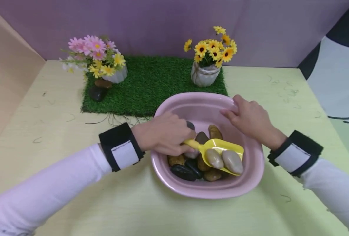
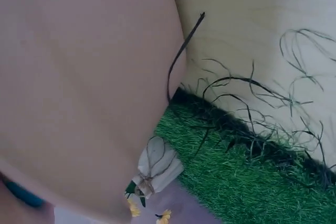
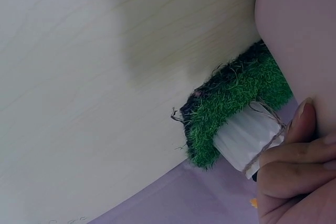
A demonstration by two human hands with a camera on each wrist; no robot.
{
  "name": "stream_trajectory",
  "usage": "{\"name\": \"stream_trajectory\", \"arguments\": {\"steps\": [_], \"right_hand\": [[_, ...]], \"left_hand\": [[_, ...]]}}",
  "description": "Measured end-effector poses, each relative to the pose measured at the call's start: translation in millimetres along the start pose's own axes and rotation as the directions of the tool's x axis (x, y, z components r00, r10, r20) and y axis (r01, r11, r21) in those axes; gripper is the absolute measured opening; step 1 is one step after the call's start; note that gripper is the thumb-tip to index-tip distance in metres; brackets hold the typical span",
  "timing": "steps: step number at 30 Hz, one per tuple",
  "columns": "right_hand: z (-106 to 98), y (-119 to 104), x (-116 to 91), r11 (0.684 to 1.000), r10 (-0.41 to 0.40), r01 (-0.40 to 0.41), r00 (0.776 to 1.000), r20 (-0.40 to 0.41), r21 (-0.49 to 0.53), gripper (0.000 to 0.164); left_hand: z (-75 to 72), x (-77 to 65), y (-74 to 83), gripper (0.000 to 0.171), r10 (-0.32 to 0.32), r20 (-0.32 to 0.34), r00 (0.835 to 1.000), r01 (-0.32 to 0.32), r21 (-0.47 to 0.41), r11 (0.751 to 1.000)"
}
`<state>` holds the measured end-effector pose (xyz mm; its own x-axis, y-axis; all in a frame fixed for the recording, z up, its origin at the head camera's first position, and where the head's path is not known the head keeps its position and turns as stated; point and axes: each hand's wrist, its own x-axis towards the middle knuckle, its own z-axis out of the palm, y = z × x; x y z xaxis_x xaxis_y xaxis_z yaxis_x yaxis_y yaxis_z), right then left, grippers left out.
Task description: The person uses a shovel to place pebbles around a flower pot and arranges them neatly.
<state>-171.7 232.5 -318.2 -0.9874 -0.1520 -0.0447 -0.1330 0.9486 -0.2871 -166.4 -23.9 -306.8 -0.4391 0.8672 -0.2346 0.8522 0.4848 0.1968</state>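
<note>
A pink basin [image 1: 192, 194] stands on the table with several black, brown and grey stones [image 1: 184, 172] inside. My left hand [image 1: 168, 132] reaches over its left side and grips the handle of a yellow scoop [image 1: 221, 143]. Two smooth pale stones, a beige one [image 1: 214, 158] and a greyish one [image 1: 232, 161], lie in the scoop, which is inside the basin over other stones. At the upper right rim, my right hand [image 1: 251, 118] holds the basin, thumb on the inner side. Curled fingers [image 3: 294, 166] show at the rim in the right wrist view.
Behind the basin lies a green artificial grass mat [image 1: 153, 78]. On it stand a white pot [image 1: 205, 76] of yellow flowers and another pot [image 1: 117, 74] with pink and yellow flowers. A dark stone [image 1: 97, 93] and a brown one [image 1: 103, 84] sit at the mat's left side.
</note>
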Motion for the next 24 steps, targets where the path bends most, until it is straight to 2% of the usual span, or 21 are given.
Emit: {"name": "stream_trajectory", "arguments": {"steps": [4, 9, 13, 18, 21, 24], "right_hand": [[-0.5, 0.2, -0.9, 1.0, -0.003, 0.003, 1.0, -0.007, -0.003, 0.038], [-0.2, -0.4, -0.9, 1.0, -0.009, 0.009, 1.0, -0.006, 0.0, 0.037], [0.3, -0.3, -0.5, 1.0, -0.003, 0.003, 1.0, 0.008, 0.005, 0.038], [0.7, -0.5, 0.6, 1.0, 0.001, -0.001, 1.0, 0.012, 0.0, 0.039], [0.6, -0.3, 0.7, 1.0, 0.006, -0.006, 1.0, 0.015, -0.001, 0.039], [-0.5, 0.6, 0.3, 1.0, 0.008, -0.008, 1.0, 0.018, -0.001, 0.041]], "left_hand": [[-1.4, -0.7, 4.5, 0.041, 0.013, 0.038, 0.999, -0.013, 0.017, 1.0], [0.5, -1.8, 8.3, 0.042, 0.01, 0.05, 0.999, -0.012, 0.022, 1.0], [3.1, -4.2, 9.5, 0.042, 0.023, -0.007, 1.0, -0.022, 0.047, 0.999], [4.5, -9.7, 8.0, 0.031, 0.045, -0.09, 0.995, -0.037, 0.097, 0.995], [2.2, -13.3, 7.2, 0.031, 0.013, -0.083, 0.996, -0.005, 0.102, 0.995], [-3.6, -16.1, 6.7, 0.037, -0.049, -0.039, 0.998, 0.052, 0.081, 0.995]]}}
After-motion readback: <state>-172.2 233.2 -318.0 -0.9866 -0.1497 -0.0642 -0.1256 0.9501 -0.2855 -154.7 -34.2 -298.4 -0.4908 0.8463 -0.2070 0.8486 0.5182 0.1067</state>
